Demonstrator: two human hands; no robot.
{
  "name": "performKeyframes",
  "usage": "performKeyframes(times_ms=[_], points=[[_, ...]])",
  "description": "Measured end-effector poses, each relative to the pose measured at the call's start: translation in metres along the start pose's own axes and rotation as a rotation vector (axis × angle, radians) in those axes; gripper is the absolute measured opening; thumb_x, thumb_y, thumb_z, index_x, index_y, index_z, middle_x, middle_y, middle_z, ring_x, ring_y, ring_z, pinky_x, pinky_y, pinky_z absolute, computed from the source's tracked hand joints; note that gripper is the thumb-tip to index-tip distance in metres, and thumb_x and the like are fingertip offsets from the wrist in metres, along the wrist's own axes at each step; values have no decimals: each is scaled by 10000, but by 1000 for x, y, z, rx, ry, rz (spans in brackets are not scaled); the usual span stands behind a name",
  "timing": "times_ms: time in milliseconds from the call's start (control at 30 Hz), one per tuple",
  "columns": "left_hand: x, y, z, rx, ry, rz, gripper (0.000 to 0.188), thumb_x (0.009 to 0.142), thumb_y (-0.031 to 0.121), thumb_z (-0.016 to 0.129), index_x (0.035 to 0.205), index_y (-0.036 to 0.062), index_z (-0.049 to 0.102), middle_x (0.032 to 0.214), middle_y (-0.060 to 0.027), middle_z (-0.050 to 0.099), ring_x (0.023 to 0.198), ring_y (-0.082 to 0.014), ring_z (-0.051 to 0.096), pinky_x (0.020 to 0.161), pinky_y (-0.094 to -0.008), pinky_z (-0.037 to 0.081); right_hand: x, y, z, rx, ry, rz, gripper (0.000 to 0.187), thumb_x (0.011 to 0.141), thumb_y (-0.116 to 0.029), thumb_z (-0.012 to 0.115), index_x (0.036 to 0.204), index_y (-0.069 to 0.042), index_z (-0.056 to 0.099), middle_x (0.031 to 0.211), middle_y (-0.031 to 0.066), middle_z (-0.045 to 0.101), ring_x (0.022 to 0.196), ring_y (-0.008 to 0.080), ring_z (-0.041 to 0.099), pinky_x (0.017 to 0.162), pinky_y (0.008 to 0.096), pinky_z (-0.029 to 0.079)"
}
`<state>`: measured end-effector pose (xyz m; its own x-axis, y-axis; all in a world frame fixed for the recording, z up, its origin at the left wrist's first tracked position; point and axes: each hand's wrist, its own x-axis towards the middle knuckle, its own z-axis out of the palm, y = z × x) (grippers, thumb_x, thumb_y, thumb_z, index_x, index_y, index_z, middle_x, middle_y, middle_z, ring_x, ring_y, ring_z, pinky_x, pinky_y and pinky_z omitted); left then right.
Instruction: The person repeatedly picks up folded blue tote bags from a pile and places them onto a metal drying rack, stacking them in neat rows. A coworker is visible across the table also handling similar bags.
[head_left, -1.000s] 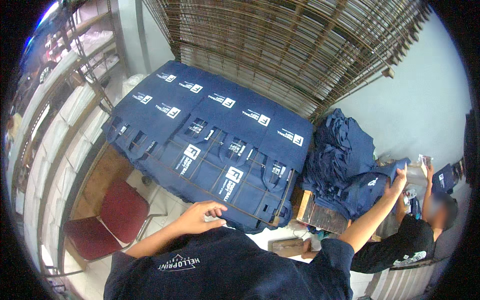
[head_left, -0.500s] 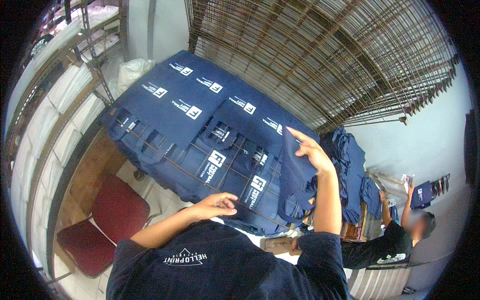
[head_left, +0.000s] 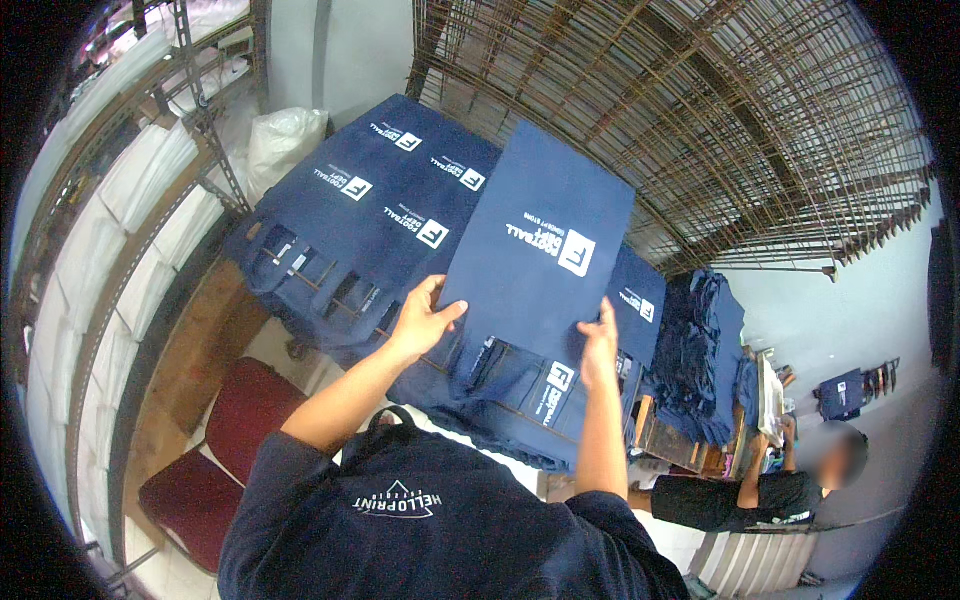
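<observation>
Navy flat bag (head_left: 545,250), rectangular, held upright between both hands over the surface; white square-and-bar printed label near its middle. Laid-out navy bags (head_left: 375,215) behind it, in overlapping rows, each bearing the same white printed label. White plastic sack (head_left: 283,140), bulging, at the far left corner.

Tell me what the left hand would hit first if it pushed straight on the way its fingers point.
The left hand already grips the lower left edge of the raised navy bag, fingers pointing up and right across it. Pushed on, it would meet that bag first; the laid-out navy bags lie beyond, though depth is unclear.
</observation>
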<state>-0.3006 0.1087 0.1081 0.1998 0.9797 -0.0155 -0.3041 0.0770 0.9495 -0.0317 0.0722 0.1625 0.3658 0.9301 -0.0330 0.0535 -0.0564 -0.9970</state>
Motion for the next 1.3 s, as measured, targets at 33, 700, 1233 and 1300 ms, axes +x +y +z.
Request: performKeyframes(times_ms=[33, 700, 1233, 1300], points=[[7, -12, -8, 88, 22, 20, 373, 790, 103, 658, 1114, 15, 498, 838, -58, 600, 654, -123, 597, 512, -227, 451, 4, 32, -1, 0, 7, 40, 720, 703, 57, 468, 1385, -57, 266, 1295, 112, 441, 1151, 210, 444, 976, 297, 315], [42, -74, -61, 892, 239, -20, 347, 737, 103, 627, 1071, 19, 587, 933, -233, 626, 893, -360, 608, 807, -408, 477, 14, 143, 40, -275, 67, 355, 627, 776, -8, 606, 1335, -74, 330, 664, 8, 454, 620, 111, 462, 593, 267, 402], [41, -81, -68, 970, 220, 33, 323, 736, 79, 617, 1051, 9, 597, 860, -212, 633, 832, -355, 614, 766, -408, 487, 26, 168, 37, -362, 107, 261, 607, 774, -26, 622, 1321, -39, 360, 570, -13, 432, 503, 82, 415, 447, 258, 339], [43, -81, -68, 966, 221, 35, 321, 736, 82, 617, 1048, 10, 598, 854, -209, 634, 829, -355, 614, 764, -409, 487, 26, 169, 37, -374, 118, 267, 591, 777, -37, 622, 1313, -41, 374, 582, -3, 462, 499, 85, 427, 445, 261, 345]])
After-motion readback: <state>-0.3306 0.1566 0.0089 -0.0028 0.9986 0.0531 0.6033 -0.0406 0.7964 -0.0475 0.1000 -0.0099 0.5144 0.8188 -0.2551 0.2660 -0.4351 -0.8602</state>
